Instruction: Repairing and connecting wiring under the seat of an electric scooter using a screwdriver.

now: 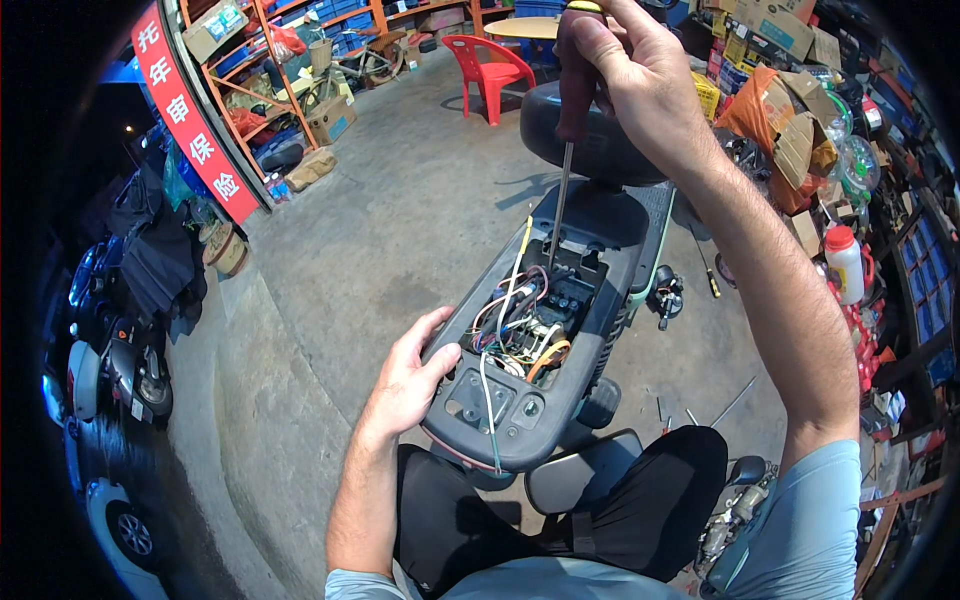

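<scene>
Gripping the dark-red screwdriver (573, 122), the right hand (655, 85) curls its fingers round the handle, shaft (562, 200) reaching down beside wires (517, 318) in the black vehicle body (605, 312); the left hand (405, 380), thumb and fingers spread, rests on its edge.

A single view looks from the person's head steeply down and forward onto the dark scooter body (545, 430) — close enough that its wiring (515, 310) can be made out mid-frame. The lap (660, 490) shows at the near end of the scooter body; the orange shelving (265, 60) stands well beyond it — the wide fisheye takes in both, bending edges toward a dark round rim.
</scene>
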